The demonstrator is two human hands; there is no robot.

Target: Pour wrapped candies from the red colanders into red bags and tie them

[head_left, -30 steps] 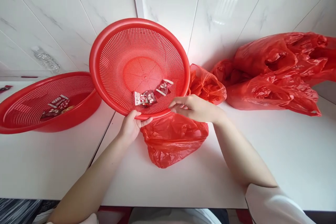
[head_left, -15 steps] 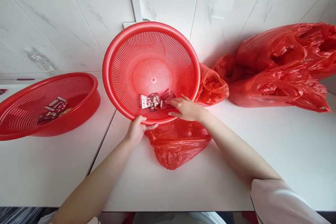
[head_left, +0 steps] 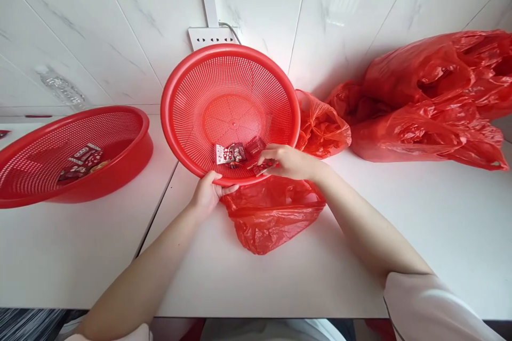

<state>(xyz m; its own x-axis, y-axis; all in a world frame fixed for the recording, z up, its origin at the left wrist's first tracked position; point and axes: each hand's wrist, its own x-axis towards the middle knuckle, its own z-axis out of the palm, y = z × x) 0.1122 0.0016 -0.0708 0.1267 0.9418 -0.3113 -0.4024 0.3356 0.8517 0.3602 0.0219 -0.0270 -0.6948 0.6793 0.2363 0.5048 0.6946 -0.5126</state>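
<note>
A red plastic basket [head_left: 234, 72] with perforated walls is tilted toward me above the table. My left hand [head_left: 207, 193] is closed on its near rim, thumb on top and fingers underneath. Over the basket's lower right, my right hand [head_left: 288, 161] has its fingers pinched on a small dark red snack packet [head_left: 261, 168]. Beside it, several small wrapped snacks [head_left: 236, 152] lie in the basket, among them a white-and-red one [head_left: 222, 154]. Below the near rim, a red plastic bag [head_left: 272, 218] lies with its mouth spread on the table, partly hidden by the basket.
To the left stands a second red basket [head_left: 138, 141] holding several snack packets [head_left: 82, 165]. A tied red bag [head_left: 326, 127] and larger full red bags [head_left: 420, 117] rest along the wall at right. Behind are a power strip [head_left: 212, 37] and a clear plastic bottle [head_left: 64, 88].
My right hand's fingers have closed from a spread reach onto a packet, drawing slightly toward me. The basket has tipped down a little, so the power strip shows more.
</note>
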